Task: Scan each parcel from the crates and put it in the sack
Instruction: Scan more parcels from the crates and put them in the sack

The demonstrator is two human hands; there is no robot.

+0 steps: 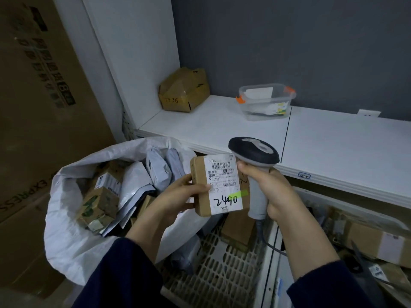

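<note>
shelf (333,141): clear tub (265,103), orange latches | big carton (33,107) far left

One scanner (253,152), one held parcel (224,174), one sack (66,230), two crates (222,274).

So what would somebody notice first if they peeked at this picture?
A brown parcel with big black handwritten numbers on its label is held up in the middle, and a grey scanner with a dark head is right beside it, on its right. At the lower left a big white sack gapes open, stuffed with parcels.

"2440" on parcel (224,174), "EXPRESS" on carton (33,174)
</note>
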